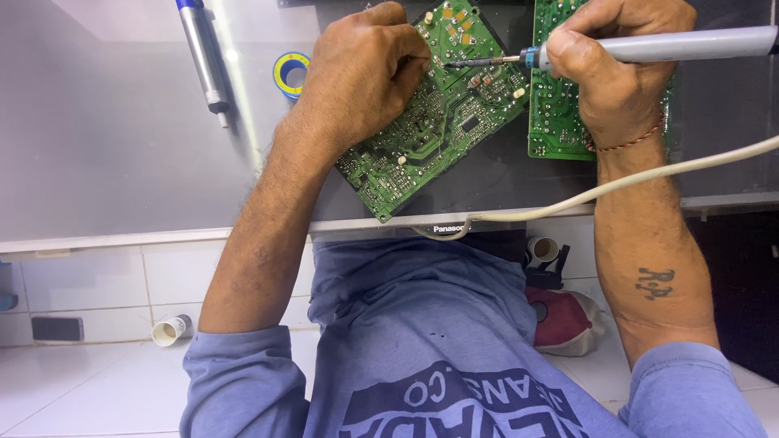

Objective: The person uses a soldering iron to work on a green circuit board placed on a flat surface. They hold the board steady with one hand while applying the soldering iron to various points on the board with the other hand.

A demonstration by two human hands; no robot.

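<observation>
The right hand (617, 73) is gripping a grey pen-shaped soldering iron (649, 47) in closed fingers. The left hand (365, 73) is pinching the green printed circuit board (454, 122) on the glossy grey desk (105, 138), above a white tiled floor (81, 381).

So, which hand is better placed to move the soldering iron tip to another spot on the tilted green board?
The right. The right hand grips the soldering iron, with its tip at the tilted green board. The left hand rests curled on that board, so it looks occupied with steadying it.

Blue long-sleeved shirt with dark chest print, sleeves pushed up, thin red wrist thread (629, 144), forearm tattoo (654, 283)
</observation>
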